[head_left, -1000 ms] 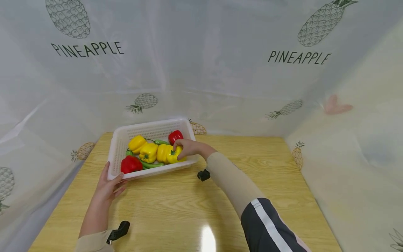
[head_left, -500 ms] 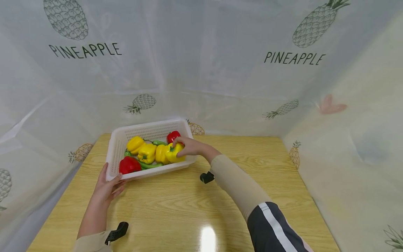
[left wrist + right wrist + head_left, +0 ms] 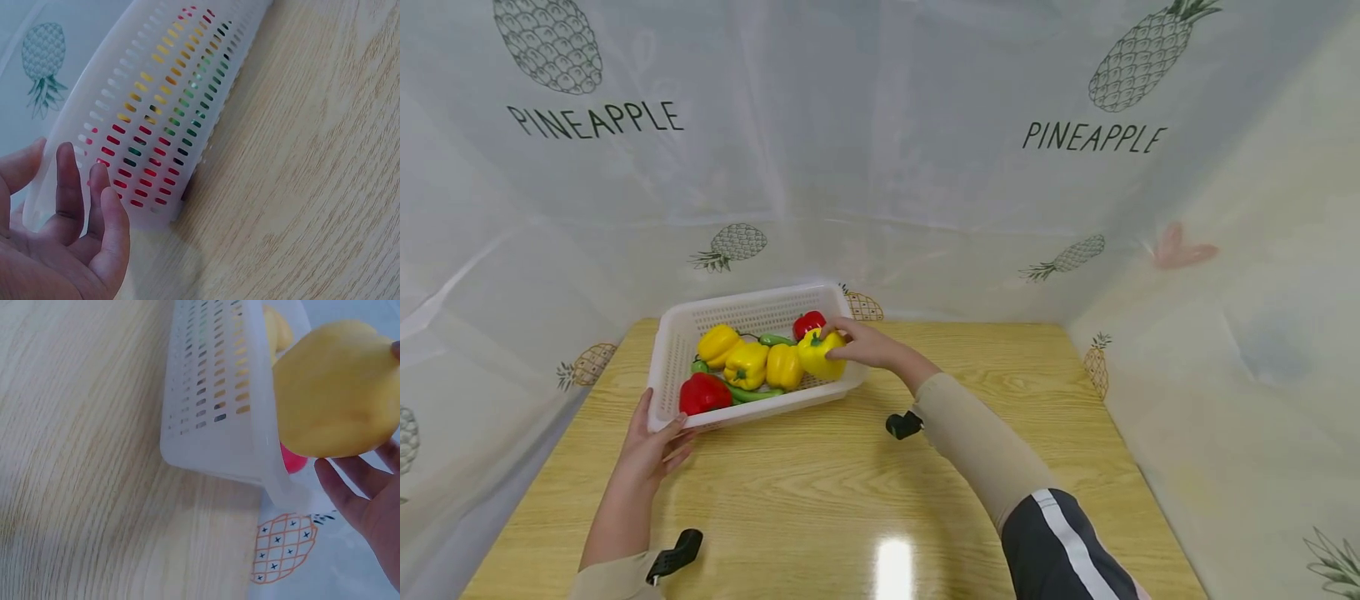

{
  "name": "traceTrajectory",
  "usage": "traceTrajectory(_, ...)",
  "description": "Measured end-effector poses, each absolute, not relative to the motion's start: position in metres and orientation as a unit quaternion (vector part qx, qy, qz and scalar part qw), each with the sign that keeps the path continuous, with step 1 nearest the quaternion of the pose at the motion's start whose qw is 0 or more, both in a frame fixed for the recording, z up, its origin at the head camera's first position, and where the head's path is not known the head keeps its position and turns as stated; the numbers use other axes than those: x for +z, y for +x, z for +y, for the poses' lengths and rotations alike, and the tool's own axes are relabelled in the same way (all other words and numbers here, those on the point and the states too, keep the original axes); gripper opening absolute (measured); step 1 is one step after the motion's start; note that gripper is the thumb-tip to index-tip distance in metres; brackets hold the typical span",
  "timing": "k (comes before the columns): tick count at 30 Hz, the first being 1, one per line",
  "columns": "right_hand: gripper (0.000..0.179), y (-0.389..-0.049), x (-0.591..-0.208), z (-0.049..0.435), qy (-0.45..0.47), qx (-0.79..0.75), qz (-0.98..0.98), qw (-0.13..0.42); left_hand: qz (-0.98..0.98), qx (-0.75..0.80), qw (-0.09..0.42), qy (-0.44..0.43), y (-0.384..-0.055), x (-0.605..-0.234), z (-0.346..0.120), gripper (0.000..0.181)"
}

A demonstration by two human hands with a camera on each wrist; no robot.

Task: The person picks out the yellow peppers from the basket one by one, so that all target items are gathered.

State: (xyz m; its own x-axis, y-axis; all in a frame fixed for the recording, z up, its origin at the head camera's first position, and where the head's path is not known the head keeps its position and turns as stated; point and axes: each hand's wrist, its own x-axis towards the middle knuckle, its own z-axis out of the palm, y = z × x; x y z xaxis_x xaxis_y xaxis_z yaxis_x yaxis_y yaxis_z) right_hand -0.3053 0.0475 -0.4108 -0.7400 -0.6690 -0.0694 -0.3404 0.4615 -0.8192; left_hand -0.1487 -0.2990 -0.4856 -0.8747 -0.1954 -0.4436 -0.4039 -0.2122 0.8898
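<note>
My right hand (image 3: 867, 342) grips a yellow bell pepper (image 3: 822, 357) at the right end of a white plastic basket (image 3: 752, 423). In the right wrist view this bell pepper (image 3: 337, 387) shows above the basket rim, fingertips along its side. My left hand (image 3: 646, 454) holds the basket's near left corner, thumb at the rim; the left wrist view shows its fingers (image 3: 70, 194) against the slotted wall. Inside the basket lie several more yellow bell peppers (image 3: 746, 365), a large red bell pepper (image 3: 705, 394), a smaller red one (image 3: 808, 323) and long green peppers (image 3: 756, 395).
The basket stands at the back left of a wooden table (image 3: 820, 483). Behind and beside the table hangs a pale sheet (image 3: 880, 183) printed with pineapples. A black wrist mount (image 3: 904, 425) sticks out below the right forearm, another (image 3: 677, 554) beside the left.
My right hand has raised the yellow bell pepper a little, and a gap now shows between it and the yellow one beside it. The left hand keeps its hold on the basket corner.
</note>
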Motion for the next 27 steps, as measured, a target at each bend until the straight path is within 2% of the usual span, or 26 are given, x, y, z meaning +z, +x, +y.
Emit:
traceTrajectory(18,0.031,-0.308,-0.414,0.069,-0.277,-0.499,0.799,0.189,0.628,0.735,0.074,-0.245,-0.149,-0.482,-0.298,0.091)
traceTrajectory(27,0.059,-0.31,-0.42,0.077,-0.259,-0.497,0.809,0.177,0.63,0.735,0.072,-0.24,-0.149,-0.486,-0.299,0.092)
